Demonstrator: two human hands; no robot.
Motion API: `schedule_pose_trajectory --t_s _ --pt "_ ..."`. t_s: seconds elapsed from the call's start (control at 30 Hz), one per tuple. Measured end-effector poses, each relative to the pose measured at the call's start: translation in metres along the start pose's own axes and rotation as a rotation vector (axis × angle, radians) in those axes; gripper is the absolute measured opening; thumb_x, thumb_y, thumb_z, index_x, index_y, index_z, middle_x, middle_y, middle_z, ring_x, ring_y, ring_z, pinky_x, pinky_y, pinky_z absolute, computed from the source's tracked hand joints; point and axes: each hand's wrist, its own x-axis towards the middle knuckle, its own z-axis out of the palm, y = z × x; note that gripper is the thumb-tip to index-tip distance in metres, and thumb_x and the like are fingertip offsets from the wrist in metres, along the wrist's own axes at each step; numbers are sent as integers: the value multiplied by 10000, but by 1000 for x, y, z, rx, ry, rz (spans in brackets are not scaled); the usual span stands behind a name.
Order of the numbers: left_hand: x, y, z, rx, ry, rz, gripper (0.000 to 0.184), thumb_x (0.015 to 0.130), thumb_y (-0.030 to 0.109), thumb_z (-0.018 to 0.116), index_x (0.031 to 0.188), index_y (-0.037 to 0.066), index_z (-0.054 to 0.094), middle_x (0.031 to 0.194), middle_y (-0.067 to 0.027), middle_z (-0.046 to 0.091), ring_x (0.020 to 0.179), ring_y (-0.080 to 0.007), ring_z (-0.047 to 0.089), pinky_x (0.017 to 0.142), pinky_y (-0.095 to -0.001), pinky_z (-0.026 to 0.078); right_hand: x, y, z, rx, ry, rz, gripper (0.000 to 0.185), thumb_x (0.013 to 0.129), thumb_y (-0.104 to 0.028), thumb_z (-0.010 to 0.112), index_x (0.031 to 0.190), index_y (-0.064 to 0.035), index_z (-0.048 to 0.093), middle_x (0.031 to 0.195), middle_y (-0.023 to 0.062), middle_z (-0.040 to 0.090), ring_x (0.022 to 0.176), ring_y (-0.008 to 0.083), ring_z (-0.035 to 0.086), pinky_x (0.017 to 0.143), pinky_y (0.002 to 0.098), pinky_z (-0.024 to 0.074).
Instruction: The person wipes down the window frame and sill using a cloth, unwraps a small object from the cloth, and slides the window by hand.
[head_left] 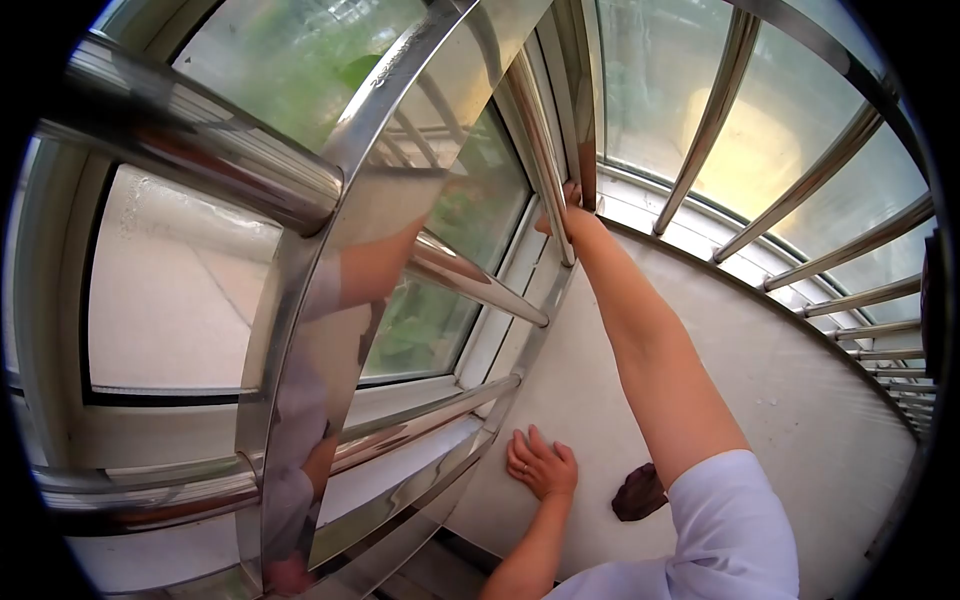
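My right hand (574, 213) is far out in the corner where the two railings meet. It lies partly behind a slanting metal bar (541, 150), with a bit showing on either side. Its fingers look bent and closed; whatever they hold, if anything, is hidden. My left hand (543, 464) rests palm down on the pale ledge (760, 400), fingers slightly spread, a ring on one of them. To its right, beside my right arm, lies a dark brown crumpled item (639, 494), perhaps cloth; its kind is unclear.
A wide polished metal band (335, 230) rises close on the left, joined by thick horizontal tubes (200, 140). Framed window panes (180, 290) stand behind them. On the right, several metal bars (790, 200) curve along the ledge's edge before more glass.
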Motion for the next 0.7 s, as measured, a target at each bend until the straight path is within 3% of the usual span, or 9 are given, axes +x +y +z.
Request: schedule_pose_trajectory --t_s 0.47,0.7 --pt "-3 8 8 -18 39 17 592 734 201 598 1268 29 409 1331 -202 353 1213 -395 331 1002 -548 274 -25 -16 -30 -419 -67 -112 291 814 -136 530 1075 -14 574 1170 218 560 1033 345 582 875 421 474" --pt "-3 8 7 -14 38 1 581 745 208 597 1271 46 413 1340 -192 350 1222 -391 330 995 -549 284 -52 -11 -38 -291 194 -196 319 779 -68 538 1095 -44 576 1133 176 572 968 325 620 804 408 514"
